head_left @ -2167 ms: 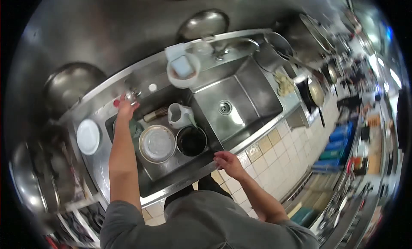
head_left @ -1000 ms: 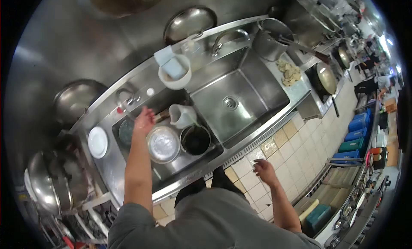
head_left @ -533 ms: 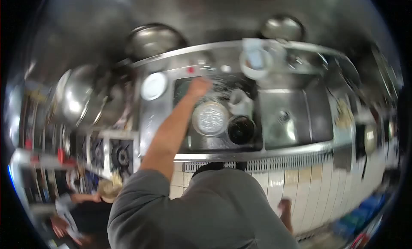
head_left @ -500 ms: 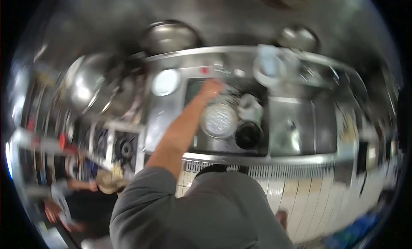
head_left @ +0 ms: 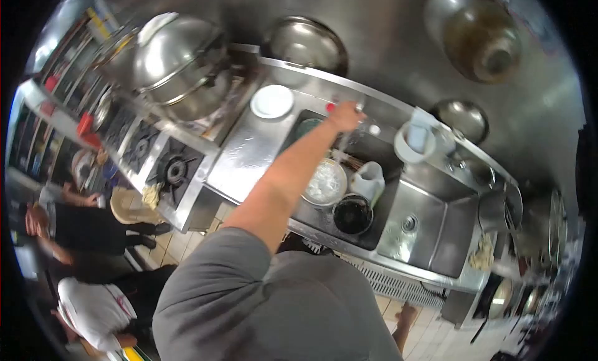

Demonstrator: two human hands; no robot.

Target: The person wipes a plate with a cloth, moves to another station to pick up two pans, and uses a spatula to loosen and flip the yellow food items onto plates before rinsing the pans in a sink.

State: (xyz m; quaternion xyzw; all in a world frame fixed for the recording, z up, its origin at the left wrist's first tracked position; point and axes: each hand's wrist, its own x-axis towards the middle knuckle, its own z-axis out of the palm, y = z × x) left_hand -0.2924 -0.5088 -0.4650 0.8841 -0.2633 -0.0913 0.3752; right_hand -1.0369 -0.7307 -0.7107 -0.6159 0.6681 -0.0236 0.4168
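The grip of the left hand rests at the tap handle on the back rim of the left sink basin, fingers curled toward it, though whether they are actually closed around it is too small to tell. A thin stream of water falls below the hand into the basin. The right hand hangs low beside the body near the tiled floor, holding nothing visible; its fingers cannot be made out. In the basin sit a round metal bowl with wet, pale contents, a dark pot just beside it, and a white jug behind them. A white plate lies on the steel tabletop to the left of the basin. A white tub with a blue sponge stands on the ledge to the right. The tap handle looks small, rigid metal, probably wet and slippery, best pinched by its end between thumb and fingertips. Other people stand at the far left near a gas burner.
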